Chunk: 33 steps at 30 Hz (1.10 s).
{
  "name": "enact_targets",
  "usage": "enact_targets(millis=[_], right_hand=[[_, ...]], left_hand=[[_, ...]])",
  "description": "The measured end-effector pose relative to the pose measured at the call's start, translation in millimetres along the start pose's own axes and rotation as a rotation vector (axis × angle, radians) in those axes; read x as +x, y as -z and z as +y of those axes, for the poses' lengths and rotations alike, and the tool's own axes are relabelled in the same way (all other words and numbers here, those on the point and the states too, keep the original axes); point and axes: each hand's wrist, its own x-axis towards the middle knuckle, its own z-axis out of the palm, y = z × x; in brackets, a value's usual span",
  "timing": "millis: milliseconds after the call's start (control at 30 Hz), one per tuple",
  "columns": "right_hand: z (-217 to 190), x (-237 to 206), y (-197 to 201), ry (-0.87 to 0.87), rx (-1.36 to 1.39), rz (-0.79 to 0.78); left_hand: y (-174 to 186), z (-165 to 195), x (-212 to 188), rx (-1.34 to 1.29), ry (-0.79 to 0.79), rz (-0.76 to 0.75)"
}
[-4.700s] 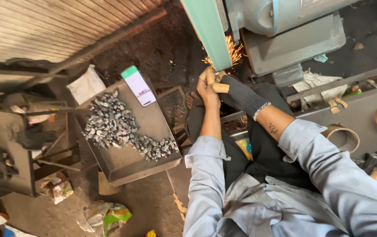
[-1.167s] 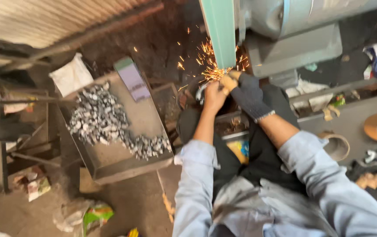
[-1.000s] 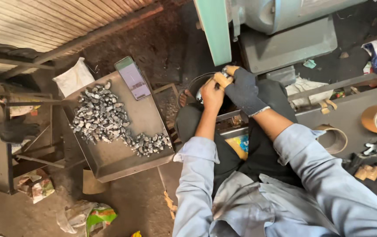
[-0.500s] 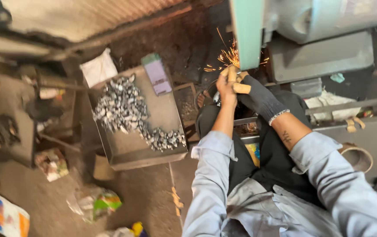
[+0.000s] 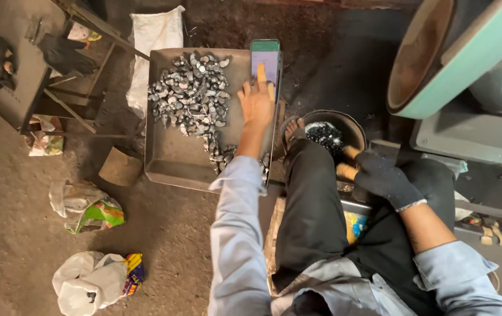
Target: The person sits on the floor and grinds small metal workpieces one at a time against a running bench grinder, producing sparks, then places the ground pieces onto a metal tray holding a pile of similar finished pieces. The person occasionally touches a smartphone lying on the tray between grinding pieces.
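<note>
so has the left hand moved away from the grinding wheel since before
Yes. The left hand has left the grinding wheel and gone leftward over the metal tray, its finger now on the phone.

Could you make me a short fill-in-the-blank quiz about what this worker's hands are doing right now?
1. The bare left hand touches a ____ lying on the metal tray.
2. The right hand wears a dark ____.
3. The small metal pieces are heaped on the ____.

Missing words: phone; glove; tray
</note>
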Motion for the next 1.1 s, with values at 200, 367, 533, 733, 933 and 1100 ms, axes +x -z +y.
enact_targets(millis=[200, 367, 533, 733, 933, 1100], right_hand=[[11, 5, -21, -0.11, -0.217, -0.173], [0, -4, -24, -0.008, -0.292, -0.12], [-24, -33, -27, 0.001, -0.327, -0.092], [-33, -74, -26, -0.074, -0.24, -0.056], [-14, -74, -36, -0.018, 0.0, 0.153], [4, -61, -49, -0.014, 1.839, 0.252]], left_hand=[[38, -68, -101, 0.239, -0.111, -0.493], [51, -67, -155, 0.23, -0.162, -0.385], [48, -62, -140, 0.252, -0.047, -0.416], [75, -35, -125, 0.178, -0.103, -0.458], [114, 75, -132, -0.67, 0.026, 0.012], [96, 232, -181, -1.465, 0.518, -0.309]])
